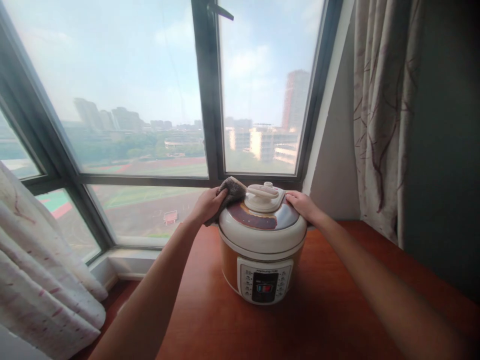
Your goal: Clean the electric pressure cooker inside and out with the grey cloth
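Half the cloth (233,192) hides behind left hand (208,204).

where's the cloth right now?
Head view: the cloth is in the left hand, pressed on the upper left edge of the cooker lid, beside the lid handle. The right hand rests on the lid's opposite side.

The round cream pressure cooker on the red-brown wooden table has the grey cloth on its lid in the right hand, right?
Not quite: the head view shows the grey cloth in the left hand. The right hand rests bare on the lid of the round cream pressure cooker.
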### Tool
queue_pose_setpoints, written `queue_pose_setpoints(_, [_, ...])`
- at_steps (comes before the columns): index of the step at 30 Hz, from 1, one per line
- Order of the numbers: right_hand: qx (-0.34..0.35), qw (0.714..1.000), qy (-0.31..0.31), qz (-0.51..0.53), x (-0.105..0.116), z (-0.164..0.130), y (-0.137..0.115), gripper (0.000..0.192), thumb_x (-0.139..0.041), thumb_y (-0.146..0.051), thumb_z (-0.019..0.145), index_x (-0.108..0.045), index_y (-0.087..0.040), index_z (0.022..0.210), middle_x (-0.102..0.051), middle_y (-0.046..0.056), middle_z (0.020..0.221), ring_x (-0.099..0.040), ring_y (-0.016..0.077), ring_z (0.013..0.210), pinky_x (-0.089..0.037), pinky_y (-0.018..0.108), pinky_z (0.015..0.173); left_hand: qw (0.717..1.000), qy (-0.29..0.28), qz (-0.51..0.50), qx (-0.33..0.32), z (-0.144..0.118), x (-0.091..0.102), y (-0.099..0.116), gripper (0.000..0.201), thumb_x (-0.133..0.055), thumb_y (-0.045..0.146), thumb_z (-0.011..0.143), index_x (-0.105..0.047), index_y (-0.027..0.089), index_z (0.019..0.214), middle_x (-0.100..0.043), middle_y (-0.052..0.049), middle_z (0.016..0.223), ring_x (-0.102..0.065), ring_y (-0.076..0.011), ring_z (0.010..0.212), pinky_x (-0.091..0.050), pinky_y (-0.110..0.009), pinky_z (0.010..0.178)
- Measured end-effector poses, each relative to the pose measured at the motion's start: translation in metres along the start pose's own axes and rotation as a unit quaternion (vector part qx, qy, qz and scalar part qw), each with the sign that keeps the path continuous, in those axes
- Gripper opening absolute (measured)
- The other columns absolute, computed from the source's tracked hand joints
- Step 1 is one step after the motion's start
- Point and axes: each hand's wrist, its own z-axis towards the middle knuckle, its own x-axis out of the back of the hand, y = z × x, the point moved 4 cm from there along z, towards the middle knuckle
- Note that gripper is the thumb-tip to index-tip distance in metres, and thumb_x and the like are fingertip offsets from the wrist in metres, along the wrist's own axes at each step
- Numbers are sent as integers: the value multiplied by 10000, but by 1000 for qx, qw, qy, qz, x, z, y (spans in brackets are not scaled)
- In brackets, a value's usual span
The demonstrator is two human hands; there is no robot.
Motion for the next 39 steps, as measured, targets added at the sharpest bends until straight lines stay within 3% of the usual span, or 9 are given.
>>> queue_pose_setpoints(6, [0, 1000, -6, -10, 1, 0, 0, 349, -482, -359, 900, -743, -235, 1095, -743, 49, 1137, -644, 225, 1058, -460, 299, 927, 994, -88, -14, -61, 61, -30, 32, 335, -610, 501, 808, -728, 203, 708, -740, -82, 765, -654, -290, 796, -446, -322, 751])
queue_pose_setpoints(10, [-1, 1000, -5, -14, 0, 2, 3, 353, -481, -360, 900, -734, -231, 1109, -745, 47, 1128, -648, 213, 1050, -462, 295, 926, 990, -118, -37, -73, 80, -49, 45, 301, -642, 472, 790, -744, 198, 721, -758, -99, 811, -664, -296, 831, -457, -331, 796])
queue_pose_setpoints(16, [4, 1000, 0, -10, 0, 1, 1, 317, -490, -344, 897, -744, -229, 1049, -750, 37, 1114, -651, 206, 1050, -460, 273, 936, 988, -138, -53, -38, 59, -33, 30, 429, -722, 558, 699, -772, 212, 946, -776, -106, 960, -684, -318, 913, -481, -331, 789])
queue_pose_setpoints(21, [8, 1000, -2, -7, 0, 0, -1, 308, -491, -320, 892, -748, -228, 1034, -752, 40, 1110, -646, 213, 1076, -455, 280, 957, 971, -191, -146, -2, 29, -13, 21, 544, -744, 513, 687, -733, 207, 1137, -759, -87, 1094, -688, -287, 952, -507, -297, 767])
queue_pose_setpoints(29, [9, 1000, -3, -5, 1, -2, -3, 355, -488, -353, 911, -734, -231, 1136, -723, 57, 1206, -621, 229, 1152, -431, 319, 1008, 993, -70, -96, -7, 40, -13, 21, 261, -718, 378, 682, -774, 168, 826, -736, -41, 761, -669, -265, 791, -494, -305, 677])
queue_pose_setpoints(32, [16, 1000, -11, -3, 1, -2, -3, 344, -495, -350, 913, -743, -236, 1123, -728, 51, 1200, -626, 228, 1149, -435, 316, 1005, 979, -44, -198, -26, 55, -20, 35, 310, -714, 380, 706, -754, 144, 902, -734, -41, 801, -668, -245, 802, -515, -312, 710])
queue_pose_setpoints(36, [10, 1000, -11, -2, 2, -1, -1, 359, -497, -381, 923, -734, -226, 1144, -733, 64, 1189, -643, 230, 1126, -454, 321, 983, 917, -46, -396, -19, 80, -34, 67, 436, -700, 407, 751, -694, 124, 1082, -744, -63, 883, -680, -217, 790, -548, -336, 747])
queue_pose_setpoints(37, [6, 1000, -9, -1, 2, -1, -1, 365, -494, -391, 925, -733, -220, 1142, -736, 71, 1181, -650, 234, 1114, -462, 324, 972, 913, -68, -401, -29, 86, -39, 78, 437, -700, 413, 757, -692, 129, 1088, -745, -63, 889, -681, -212, 790, -549, -335, 751])
queue_pose_setpoints(39, [-6, 1000, -3, -2, 2, -1, 0, 372, -504, -404, 919, -736, -200, 1126, -742, 90, 1156, -663, 251, 1086, -480, 332, 939, 927, -190, -321, -44, 95, -54, 101, 417, -753, 382, 714, -719, 140, 1051, -749, -70, 882, -683, -220, 784, -546, -331, 738])
